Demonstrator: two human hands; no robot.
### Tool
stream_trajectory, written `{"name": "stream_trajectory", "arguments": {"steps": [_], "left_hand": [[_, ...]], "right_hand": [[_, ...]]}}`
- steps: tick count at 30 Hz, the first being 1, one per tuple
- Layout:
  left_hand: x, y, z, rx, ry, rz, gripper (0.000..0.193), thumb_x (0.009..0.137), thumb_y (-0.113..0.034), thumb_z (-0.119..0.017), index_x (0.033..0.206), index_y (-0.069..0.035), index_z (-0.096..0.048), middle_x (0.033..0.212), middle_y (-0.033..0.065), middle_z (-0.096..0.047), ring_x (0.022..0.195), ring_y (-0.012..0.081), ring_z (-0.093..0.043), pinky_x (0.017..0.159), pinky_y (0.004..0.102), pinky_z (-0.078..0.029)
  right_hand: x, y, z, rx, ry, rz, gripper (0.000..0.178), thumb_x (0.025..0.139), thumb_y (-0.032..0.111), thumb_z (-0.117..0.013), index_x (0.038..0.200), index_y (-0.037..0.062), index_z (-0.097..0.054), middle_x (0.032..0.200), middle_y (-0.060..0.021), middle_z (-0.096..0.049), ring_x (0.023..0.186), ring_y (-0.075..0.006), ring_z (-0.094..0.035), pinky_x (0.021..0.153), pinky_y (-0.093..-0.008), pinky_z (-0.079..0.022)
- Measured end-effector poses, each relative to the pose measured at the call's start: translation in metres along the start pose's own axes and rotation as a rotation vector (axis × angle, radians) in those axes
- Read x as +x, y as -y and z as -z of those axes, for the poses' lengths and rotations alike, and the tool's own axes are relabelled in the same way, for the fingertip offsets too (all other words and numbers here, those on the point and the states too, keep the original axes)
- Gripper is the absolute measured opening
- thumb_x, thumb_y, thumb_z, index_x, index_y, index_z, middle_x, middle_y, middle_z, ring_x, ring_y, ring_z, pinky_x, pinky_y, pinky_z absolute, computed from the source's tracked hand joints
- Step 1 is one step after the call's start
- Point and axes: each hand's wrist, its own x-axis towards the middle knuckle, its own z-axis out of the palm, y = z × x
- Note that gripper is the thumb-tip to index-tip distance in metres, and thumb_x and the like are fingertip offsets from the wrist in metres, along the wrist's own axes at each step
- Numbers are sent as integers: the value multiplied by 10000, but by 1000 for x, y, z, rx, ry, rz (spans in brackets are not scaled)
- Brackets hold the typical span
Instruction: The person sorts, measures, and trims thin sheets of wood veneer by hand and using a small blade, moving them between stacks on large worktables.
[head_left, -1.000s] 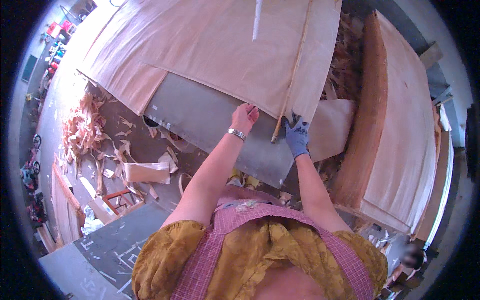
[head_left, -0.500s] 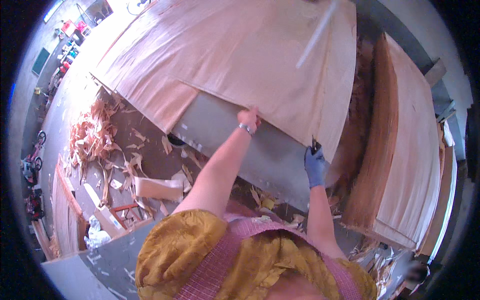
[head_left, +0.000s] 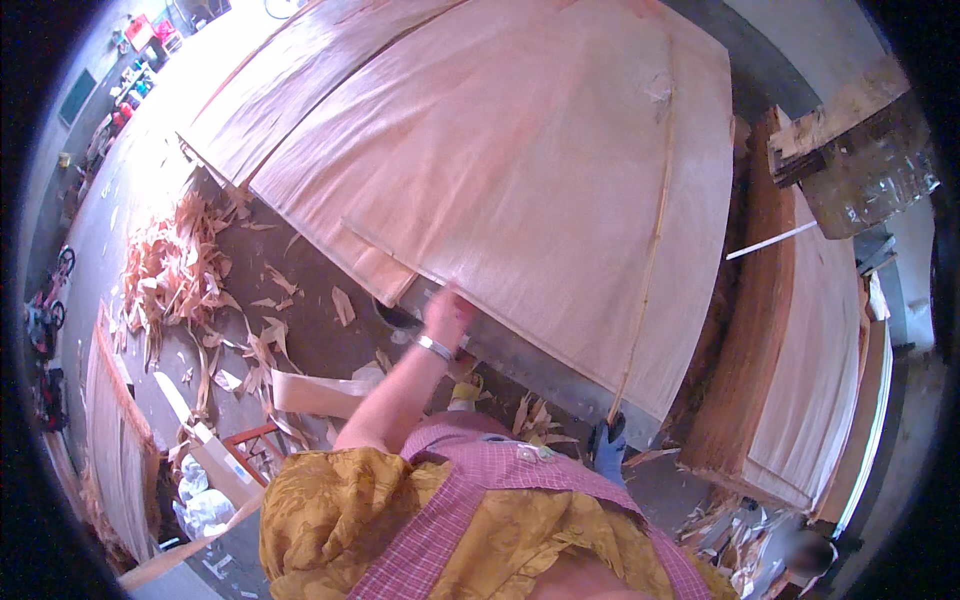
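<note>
A broad, pale pinkish wood veneer sheet (head_left: pixel 500 200) spreads over a grey table (head_left: pixel 520 350), its near edge toward me. My left hand (head_left: pixel 448 315), bare with a silver band at the wrist, is closed on that edge, slightly blurred by motion. Beside it lies a smaller veneer piece (head_left: pixel 385 275) at the table's edge. Farther right, my right hand (head_left: pixel 607 452) in a blue glove with dark fingertips is closed at the end of a narrow veneer strip (head_left: pixel 655 240). That strip runs lengthwise over the sheet and sticks out past its edge. The fingertips are partly hidden.
Torn veneer scraps (head_left: pixel 180 270) are heaped on the floor at left. A tall veneer stack (head_left: pixel 790 350) stands at right, with a worn wooden block (head_left: pixel 860 150) and a white rod (head_left: pixel 770 241) above it. Cardboard (head_left: pixel 222 465) and a plastic bag (head_left: pixel 205 505) lie lower left.
The sheet's near edge has come toward me, covering more of the grey table. Both hands have moved nearer my body, the left also leftward. The narrow strip now shows along the sheet.
</note>
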Motion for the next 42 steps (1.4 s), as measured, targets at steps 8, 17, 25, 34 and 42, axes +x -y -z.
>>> {"name": "stream_trajectory", "arguments": {"steps": [8,17,25,34,42], "left_hand": [[118,-220,32,305,-530,-728,248,819,-274,-755,845,-39,-678,749,55,-650,658,159,-581,629,355,-499],[17,-9,-250,1388,116,-1408,140,841,-160,-576,793,-44,-637,747,109,-644,685,232,-597,629,371,-454],[-1,289,-366,1535,853,-1323,230,834,-225,-511,796,-46,-651,849,156,-664,815,332,-639,706,479,-473],[-54,448,-392,2059,1214,-1358,263,854,-204,-449,790,-37,-642,851,206,-646,829,378,-630,740,517,-469],[-86,499,-390,1864,1283,-1318,175,776,-218,-552,771,-55,-617,797,159,-637,823,357,-622,697,503,-469]], "right_hand": [[-11,20,-5,-164,-165,173,347,884,124,-669,1147,-79,-570,1000,-122,-673,837,-155,-602,765,-293,-496],[17,49,-13,-95,-197,280,204,915,179,-617,1022,6,-608,793,-55,-656,679,-150,-584,614,-333,-476],[81,53,-2,325,81,86,198,946,287,-589,1078,140,-567,675,-6,-598,474,-77,-492,400,-257,-367],[62,113,74,-128,-213,414,522,936,235,-554,1394,56,-379,982,-187,-683,812,-384,-657,658,-466,-518],[150,32,57,-572,-86,646,275,910,201,-563,1121,25,-548,917,-188,-669,793,-385,-625,661,-470,-478]]}}
